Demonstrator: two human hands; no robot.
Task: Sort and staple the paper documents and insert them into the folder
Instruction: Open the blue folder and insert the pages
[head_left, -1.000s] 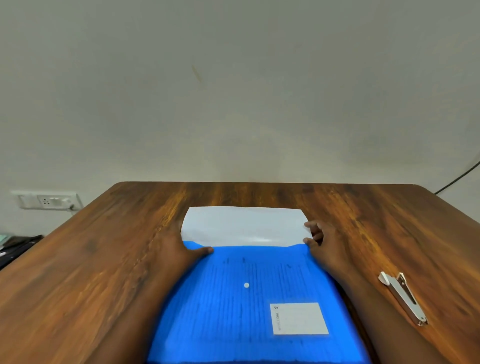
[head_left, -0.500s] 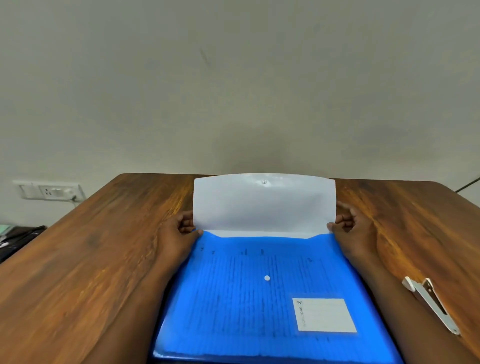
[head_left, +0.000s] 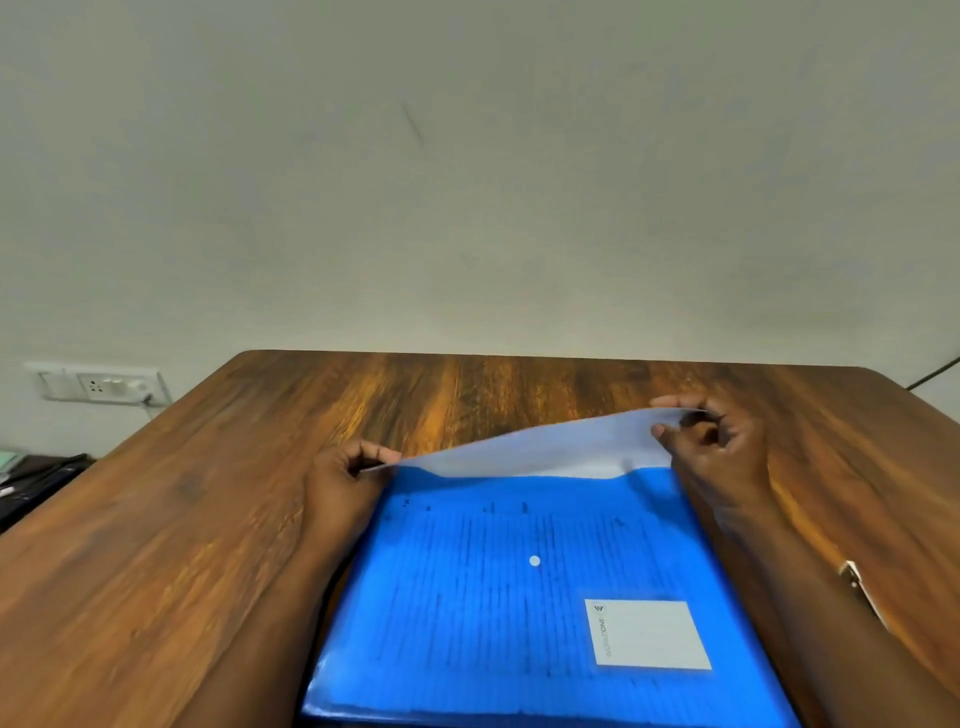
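A translucent blue folder (head_left: 493, 597) lies flat on the wooden table (head_left: 208, 519) in front of me, with printed paper showing faintly through its cover. It has a white snap button (head_left: 534, 560) and a white label (head_left: 649, 634). Its white flap (head_left: 545, 447) is lifted and tilted, higher on the right. My left hand (head_left: 348, 478) pinches the flap's left corner. My right hand (head_left: 711, 447) pinches the right corner, raised above the folder.
A white stapler (head_left: 862, 592) lies on the table to the right, partly hidden by my right forearm. A wall socket (head_left: 98, 387) sits at the far left. A dark object (head_left: 31, 478) lies beside the table's left edge.
The flap stood upright half a second ago; it now folds down towards me, its left corner lower than the right. Both hands kept hold of its corners.
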